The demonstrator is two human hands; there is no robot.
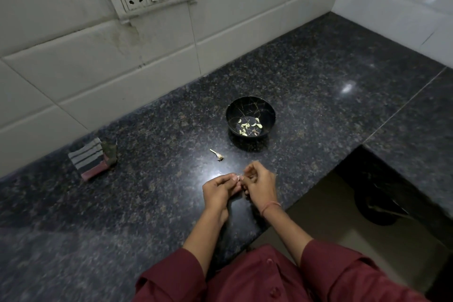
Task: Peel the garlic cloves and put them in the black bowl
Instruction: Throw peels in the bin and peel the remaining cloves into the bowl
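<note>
Head view: garlic clove (236, 177) pinched between left hand (218, 191) and right hand (261, 184); probably light, firm, slippery; grip its ends.

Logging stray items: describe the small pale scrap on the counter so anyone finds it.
On the dark granite counter, find the black bowl. Between it and the left hand lies the scrap: a lone pale stalk with a brownish end, unlike the cloves inside the bowl.

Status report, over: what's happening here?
Left hand and right hand pinch one clove. Bowl holds peeled cloves. Stem on counter, clear of path.
</note>
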